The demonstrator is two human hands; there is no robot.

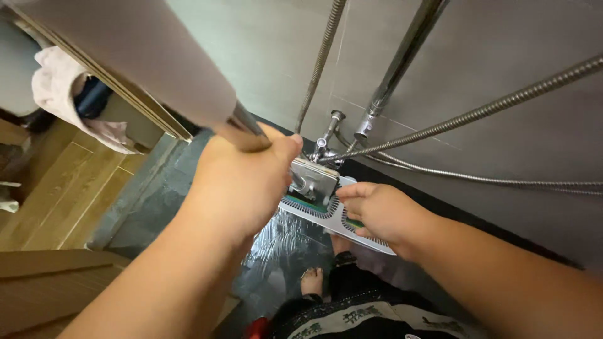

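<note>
The left hand (pixel 242 182) is closed in a full grip around a metal pole (pixel 248 129), which runs up and left into a wide grey tube that fills the upper left corner. The right hand (pixel 377 210) is curled around the far edge of a flat white slotted head (pixel 314 213), with the thumb on top and the fingers underneath. A green strip is seen along the head's upper edge, and a square metal joint (pixel 312 177) sits on its middle, just beside the left thumb. The head is held near the grey tiled wall (pixel 502 50), just below a tap fitting (pixel 326 141). Two ribbed shower hoses (pixel 471 113) and a chrome riser pipe (pixel 402 59) cross close above, so little room is left on that side. Open wet floor (pixel 282 251) lies below, bounded on the left by a stone sill and wooden boards.
</note>
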